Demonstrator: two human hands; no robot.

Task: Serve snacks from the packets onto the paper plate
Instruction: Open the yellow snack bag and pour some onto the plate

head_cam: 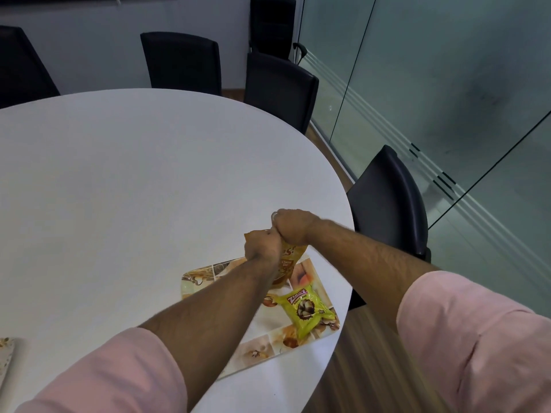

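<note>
Both my hands grip the top edge of an orange-yellow snack packet [287,263], which hangs upright above a printed tray. My left hand [262,244] pinches the packet's left top corner. My right hand [293,226] pinches the top beside it, and the two hands touch. A green doughnut-cake packet [305,310] lies flat on the tray [298,344], near its right side. My left forearm hides the tray's left part. A patterned edge at the far left, perhaps the paper plate [6,357], is mostly cut off by the frame.
The tray sits near the right rim of a round white table [134,174]. Black chairs [390,201] stand around the table's far and right sides. A glass wall [447,99] runs along the right. Wooden floor shows below the table rim.
</note>
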